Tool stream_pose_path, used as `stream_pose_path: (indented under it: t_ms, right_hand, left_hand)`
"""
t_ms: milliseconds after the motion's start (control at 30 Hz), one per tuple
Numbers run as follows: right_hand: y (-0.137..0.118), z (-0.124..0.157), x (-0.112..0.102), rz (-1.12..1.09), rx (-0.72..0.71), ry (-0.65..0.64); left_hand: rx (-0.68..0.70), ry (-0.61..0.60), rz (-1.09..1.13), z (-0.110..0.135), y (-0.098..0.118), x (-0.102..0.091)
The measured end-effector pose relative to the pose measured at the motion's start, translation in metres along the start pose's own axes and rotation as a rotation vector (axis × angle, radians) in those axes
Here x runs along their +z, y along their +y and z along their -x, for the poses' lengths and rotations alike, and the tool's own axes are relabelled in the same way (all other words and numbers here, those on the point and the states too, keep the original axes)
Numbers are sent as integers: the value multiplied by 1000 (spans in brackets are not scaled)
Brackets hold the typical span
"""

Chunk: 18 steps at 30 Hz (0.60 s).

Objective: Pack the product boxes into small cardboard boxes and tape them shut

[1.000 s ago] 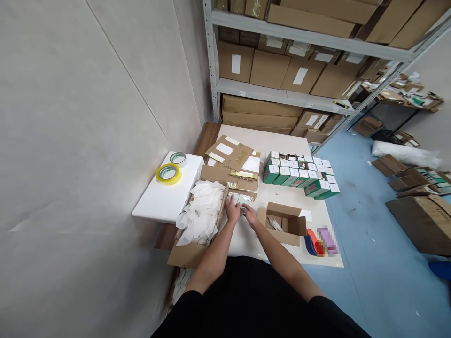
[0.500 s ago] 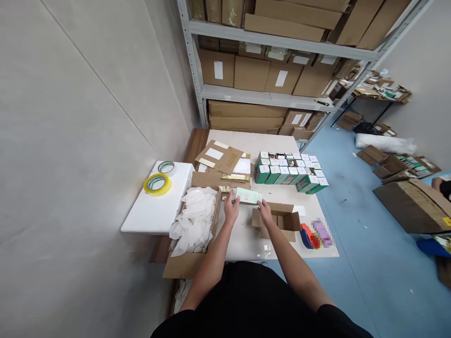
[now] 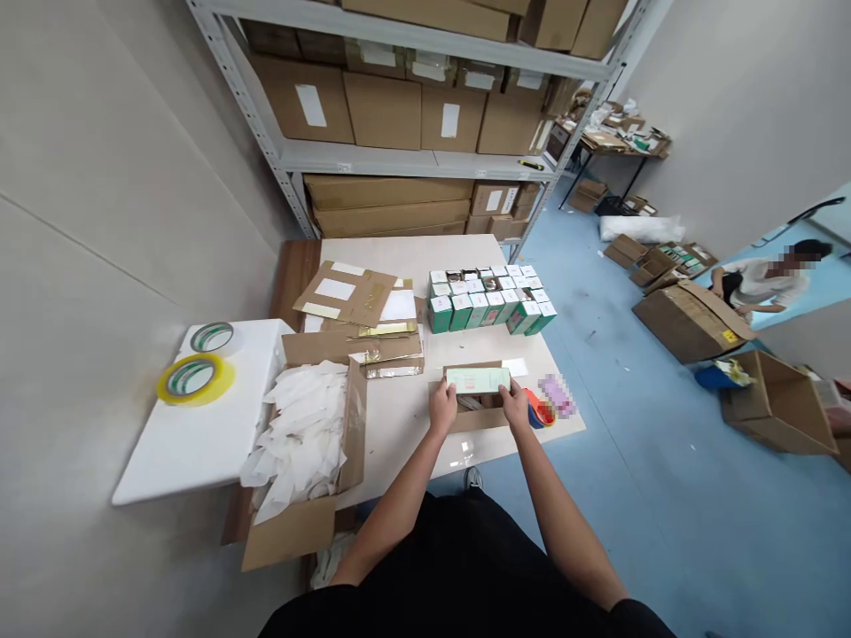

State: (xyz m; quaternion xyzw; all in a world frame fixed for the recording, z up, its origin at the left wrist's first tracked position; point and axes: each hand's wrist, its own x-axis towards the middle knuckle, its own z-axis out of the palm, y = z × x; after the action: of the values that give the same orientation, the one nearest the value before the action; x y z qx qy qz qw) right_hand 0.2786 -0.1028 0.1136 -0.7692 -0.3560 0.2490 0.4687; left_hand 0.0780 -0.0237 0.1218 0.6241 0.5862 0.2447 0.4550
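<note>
I hold a pale green flat box [image 3: 478, 381] level between both hands, just above a small open cardboard box [image 3: 469, 418] on the white table [image 3: 412, 416]. My left hand [image 3: 442, 409] grips its left end, fingers closed on it. My right hand [image 3: 516, 405] grips its right end the same way. Something lies inside the cardboard box, mostly hidden by the green box.
Rows of green-and-white cartons [image 3: 485, 301] stand further back. A large carton of white bags [image 3: 302, 439] sits at my left, with flattened cardboard [image 3: 346, 297] behind it. Tape rolls [image 3: 192, 377] lie on a white side board. A tape dispenser [image 3: 540, 412] is right of the box. Shelving [image 3: 399, 106] holds cartons; a person [image 3: 764, 279] crouches far right.
Both hands lifted the green box from beside the big carton and carried it right, over the small open cardboard box. My head turned, shifting the view.
</note>
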Motion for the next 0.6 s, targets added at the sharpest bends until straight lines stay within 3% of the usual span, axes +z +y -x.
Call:
stream_pose_path:
  t_ms: [133,300,400,600]
  right_hand:
    - [19,-1,-11,-29,54,-65]
    - [34,-11,-9,61,83,-36]
    - [32,-18,-14,-17,20,-80]
    - [23,-22,-35,-152,-29,-194]
  left_hand:
    - [-63,-2,-42,8,-2,29]
    - [26,6,-226,12,-13,45]
    - [26,-87,-400,15,-23,47]
    - [-112,-260,-643,16,-33,58]
